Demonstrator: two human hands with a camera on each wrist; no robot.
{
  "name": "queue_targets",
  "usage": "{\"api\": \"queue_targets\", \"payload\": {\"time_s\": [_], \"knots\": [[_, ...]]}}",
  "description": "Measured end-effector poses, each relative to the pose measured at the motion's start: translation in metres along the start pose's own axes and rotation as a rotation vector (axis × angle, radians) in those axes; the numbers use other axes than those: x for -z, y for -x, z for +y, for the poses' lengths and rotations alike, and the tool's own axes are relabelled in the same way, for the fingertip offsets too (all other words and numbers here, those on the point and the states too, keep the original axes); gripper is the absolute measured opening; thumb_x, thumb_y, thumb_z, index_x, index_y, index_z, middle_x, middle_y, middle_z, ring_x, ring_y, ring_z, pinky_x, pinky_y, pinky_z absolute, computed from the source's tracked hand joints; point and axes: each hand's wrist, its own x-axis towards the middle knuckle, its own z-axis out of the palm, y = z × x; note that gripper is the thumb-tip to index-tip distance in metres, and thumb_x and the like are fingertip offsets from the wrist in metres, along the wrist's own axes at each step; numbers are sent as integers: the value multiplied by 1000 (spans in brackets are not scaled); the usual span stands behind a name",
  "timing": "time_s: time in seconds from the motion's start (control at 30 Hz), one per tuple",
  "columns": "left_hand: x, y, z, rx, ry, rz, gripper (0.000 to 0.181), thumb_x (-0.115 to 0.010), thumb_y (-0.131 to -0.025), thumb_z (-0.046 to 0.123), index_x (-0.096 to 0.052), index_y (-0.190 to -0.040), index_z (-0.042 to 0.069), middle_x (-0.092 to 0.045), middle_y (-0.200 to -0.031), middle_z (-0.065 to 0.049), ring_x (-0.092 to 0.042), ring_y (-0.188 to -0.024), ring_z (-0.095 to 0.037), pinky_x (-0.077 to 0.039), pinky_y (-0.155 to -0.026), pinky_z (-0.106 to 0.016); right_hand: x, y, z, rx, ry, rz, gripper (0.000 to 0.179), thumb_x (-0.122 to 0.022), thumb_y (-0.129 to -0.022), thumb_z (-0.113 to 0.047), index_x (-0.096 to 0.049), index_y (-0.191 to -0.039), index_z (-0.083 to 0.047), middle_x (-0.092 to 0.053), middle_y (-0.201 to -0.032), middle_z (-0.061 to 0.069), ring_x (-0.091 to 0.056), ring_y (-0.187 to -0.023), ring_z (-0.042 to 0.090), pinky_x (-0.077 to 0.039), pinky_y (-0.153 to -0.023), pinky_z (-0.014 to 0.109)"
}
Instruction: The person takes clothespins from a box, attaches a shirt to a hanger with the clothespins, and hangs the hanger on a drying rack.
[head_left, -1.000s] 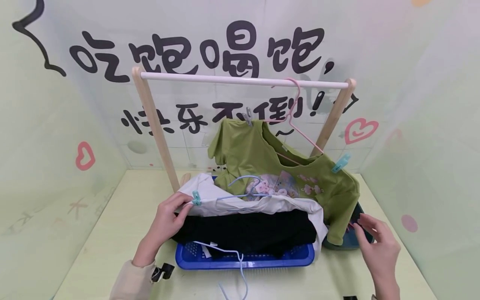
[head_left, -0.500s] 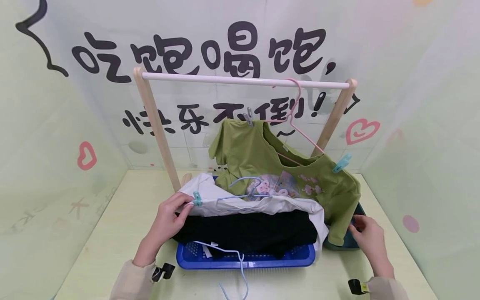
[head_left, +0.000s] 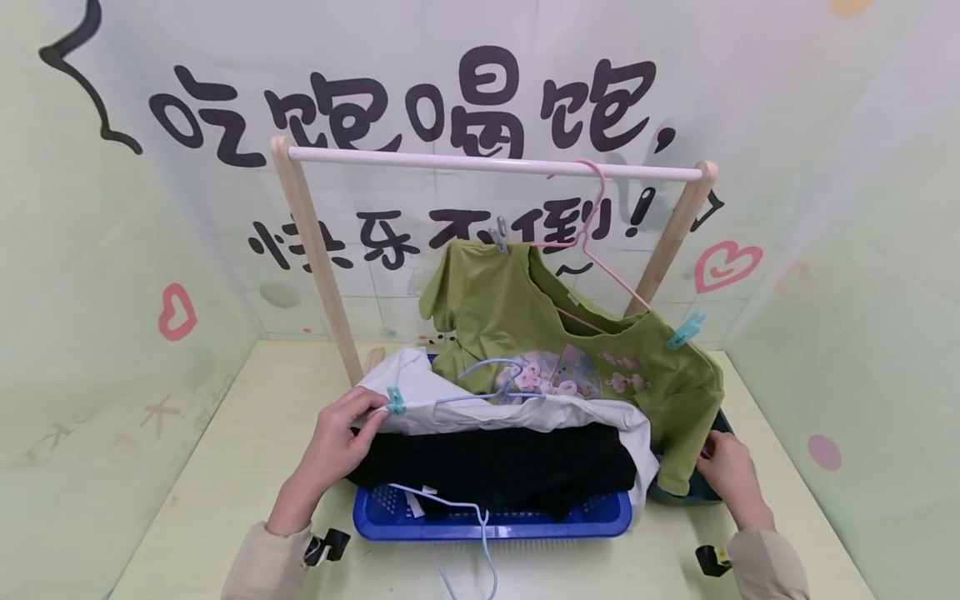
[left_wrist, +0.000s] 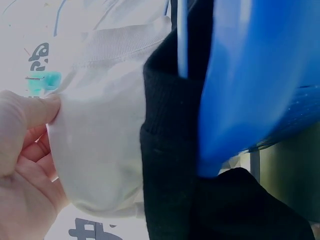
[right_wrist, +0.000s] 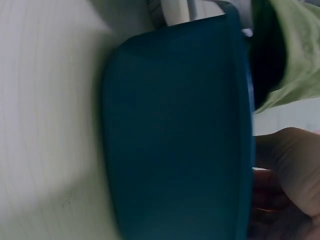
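Teal bin [right_wrist: 175, 125] fills the centre; right hand [right_wrist: 295, 175] at lower right, fingers [right_wrist: 266, 192] partly hidden behind the rim [right_wrist: 246, 105]; green sleeve [right_wrist: 305, 55], upper right.

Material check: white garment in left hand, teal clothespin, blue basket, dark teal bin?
White garment: matte knit fabric, by its ribbed band and folds; fibre unclear.
Teal clothespin: probably plastic, evenly coloured; finish too small to judge.
Blue basket: likely moulded plastic, glossy; light streaks and small perforations.
Dark teal bin: probably smooth, low-sheen plastic, by its rounded corners; coated metal possible.

Walls [head_left: 217, 233] bear black lettering [head_left: 487, 82], 2 bold hearts [head_left: 727, 266] and faint marks [head_left: 159, 411], possibly letters.
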Motion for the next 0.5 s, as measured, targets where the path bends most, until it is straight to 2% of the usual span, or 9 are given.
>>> {"api": "queue_targets", "payload": {"time_s": [0.13,0.27,0.37,0.5], "knots": [[0,0,1,1,1,-6,32,-70,-63,-23,-64,-84,1,-62,-81,-5,-55,-69,-15,-46,-64,-20,-2,-3,3,14,35,-56,27,-62,-74,-2,-39,-61,-7,-35,-60,3,-35,-57,19,-29,-51,32],[0,-1,1,1,1,-5,32,-70,-64,-23,-64,-84,1,-62,-81,-5,-54,-69,-15,-45,-64,-20,-4,-6,4,21,86,-115,35,-63,-75,-7,-33,-58,-11,-38,-58,3,-40,-57,21,-36,-51,37],[0,-1,1,2,2,-7,32,-70,-64,-23,-64,-84,1,-62,-81,-5,-54,-69,-15,-45,-64,-20,-4,-9,3,-32,107,-183,34,-61,-78,-9,-35,-57,-10,-48,-59,9,-50,-58,25,-42,-52,43],[1,-1,1,6,0,-10,31,-70,-64,-23,-64,-84,1,-62,-81,-5,-54,-69,-15,-45,-64,-19,-4,-11,-2,-168,84,-264,25,-45,-86,-8,-46,-61,-3,-59,-73,27,-59,-66,41,-46,-55,52]]}}
